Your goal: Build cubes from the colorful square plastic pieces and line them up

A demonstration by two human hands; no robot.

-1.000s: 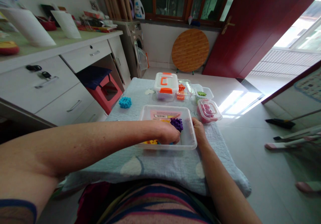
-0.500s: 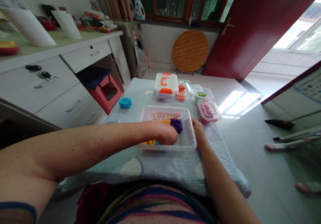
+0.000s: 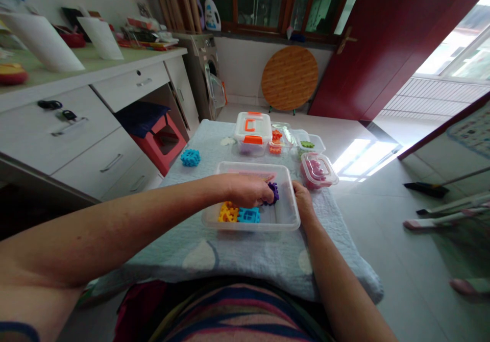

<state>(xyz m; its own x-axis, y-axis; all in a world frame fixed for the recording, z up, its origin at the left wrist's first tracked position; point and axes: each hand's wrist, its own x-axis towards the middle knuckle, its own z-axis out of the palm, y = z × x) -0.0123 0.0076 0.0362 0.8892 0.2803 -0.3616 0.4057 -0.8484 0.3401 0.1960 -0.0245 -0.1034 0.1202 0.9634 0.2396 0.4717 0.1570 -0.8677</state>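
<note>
A clear plastic box (image 3: pixel 287 219) stands on the cloth-covered table before me. Inside it, my left hand (image 3: pixel 250 191) has its fingers closed on the left side of a purple interlocking block (image 3: pixel 274 193); the fingertips are partly hidden. Below that hand, a yellow block (image 3: pixel 228 212) and a blue block (image 3: pixel 249 215) lie side by side at the box's front. My right hand (image 3: pixel 303 197) grips the right wall of the box, with the thumb near the rim. Outside the box, a separate turquoise block (image 3: pixel 190 157) rests on the cloth at the left.
Behind the box stand a lidded container with orange clips (image 3: pixel 252 132), a container of orange pieces (image 3: pixel 276 145), one with green pieces (image 3: pixel 308 145) and one with pink pieces (image 3: pixel 318 169). A red stool (image 3: pixel 164 140) is left of the table (image 3: pixel 245 260).
My left hand has moved back inside the box, away from its front wall, and is now at the purple block. The blue and yellow blocks have come into fuller view. My right hand stays put.
</note>
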